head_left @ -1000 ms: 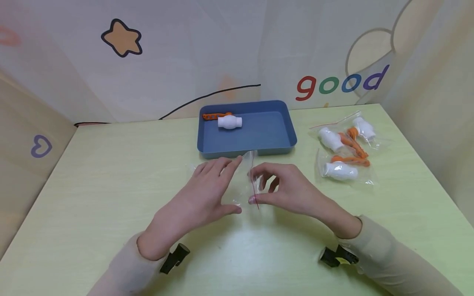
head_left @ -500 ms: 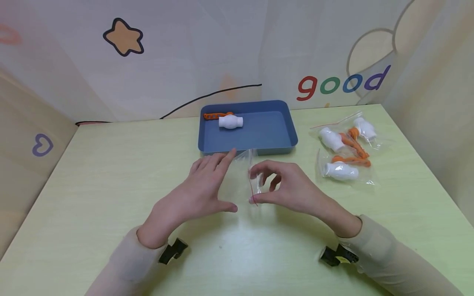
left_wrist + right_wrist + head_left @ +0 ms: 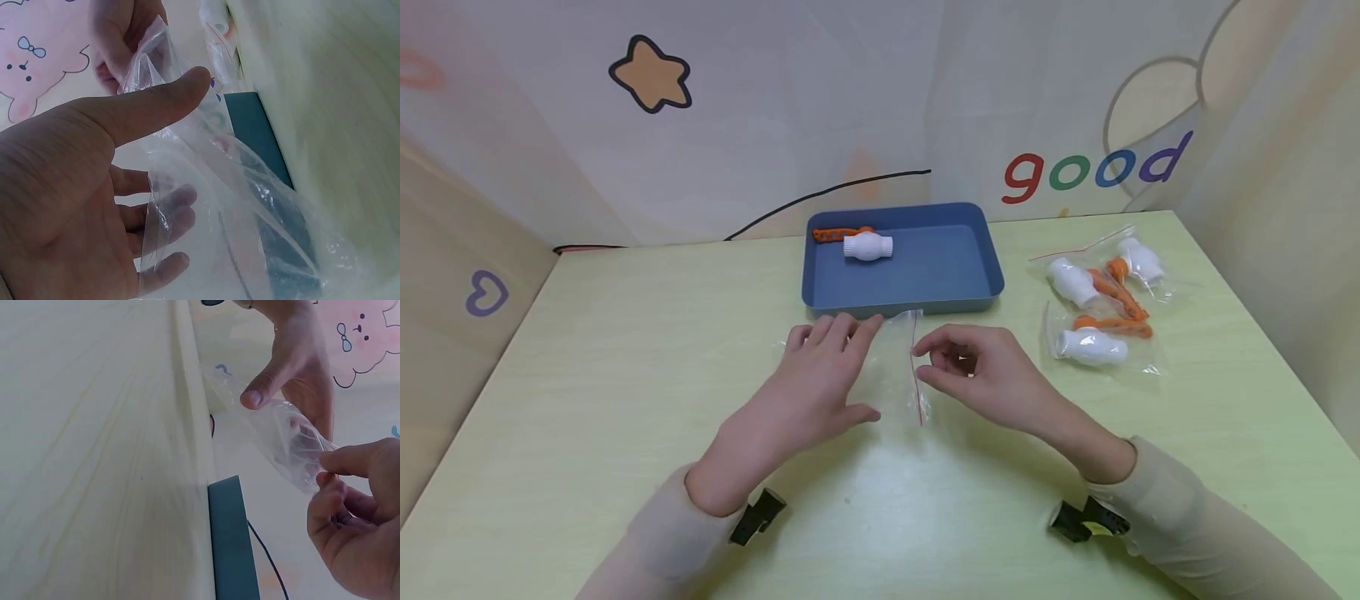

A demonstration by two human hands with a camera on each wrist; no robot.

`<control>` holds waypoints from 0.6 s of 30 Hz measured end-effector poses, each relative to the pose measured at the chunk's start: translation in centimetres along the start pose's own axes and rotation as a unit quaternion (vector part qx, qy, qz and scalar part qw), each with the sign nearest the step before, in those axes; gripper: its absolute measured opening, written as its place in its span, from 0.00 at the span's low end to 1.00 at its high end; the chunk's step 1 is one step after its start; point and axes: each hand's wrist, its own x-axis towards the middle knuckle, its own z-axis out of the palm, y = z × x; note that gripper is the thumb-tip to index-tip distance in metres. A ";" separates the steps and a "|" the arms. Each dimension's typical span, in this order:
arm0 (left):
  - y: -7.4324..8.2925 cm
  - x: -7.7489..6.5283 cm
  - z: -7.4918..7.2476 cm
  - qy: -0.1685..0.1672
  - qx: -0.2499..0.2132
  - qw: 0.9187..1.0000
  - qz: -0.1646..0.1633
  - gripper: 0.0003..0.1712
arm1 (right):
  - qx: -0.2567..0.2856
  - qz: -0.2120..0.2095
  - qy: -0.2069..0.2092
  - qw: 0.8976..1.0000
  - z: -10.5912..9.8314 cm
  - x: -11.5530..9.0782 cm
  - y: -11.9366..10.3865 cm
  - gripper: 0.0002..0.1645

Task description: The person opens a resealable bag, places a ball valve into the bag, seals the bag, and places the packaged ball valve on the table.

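A clear zip bag (image 3: pixel 898 358) with a red seal line is between the two hands, above the table in front of the tray. The right hand (image 3: pixel 981 375) pinches its mouth by the seal between thumb and index finger, seen in the right wrist view at the bag's edge (image 3: pixel 300 450). Around the bag's other side spreads the left hand (image 3: pixel 808 396). In the left wrist view its thumb (image 3: pixel 162 103) is apart from the other fingers, which lie behind the film. No contents show inside the bag.
Behind the hands stands a blue tray (image 3: pixel 925 258) holding a white barrel-shaped fitting (image 3: pixel 868 247) and an orange perforated handle (image 3: pixel 835 235). Several filled clear bags lie at the right; one contains a white fitting (image 3: pixel 1093 347) and an orange handle (image 3: pixel 1112 325). A printed curtain (image 3: pixel 820 100) hangs behind.
The right thumb and index finger, spread apart across the bag's mouth before, have come together at the seal line. The left hand has shifted only slightly. The tray and filled bags stay put.
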 end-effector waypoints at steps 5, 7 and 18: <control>0.5 -0.1 0.1 0.002 0.023 1.000 0.005 0.60 | 0.075 0.038 -0.013 0.996 -0.2 0.0 -0.2 0.14; 0.6 -0.1 0.2 0.002 0.026 1.000 0.005 0.60 | 0.091 0.048 -0.012 0.995 -0.3 0.0 -0.3 0.15; 0.6 0.0 0.6 0.001 -0.003 1.000 0.008 0.58 | 0.084 0.014 -0.033 0.996 0.2 0.1 0.2 0.19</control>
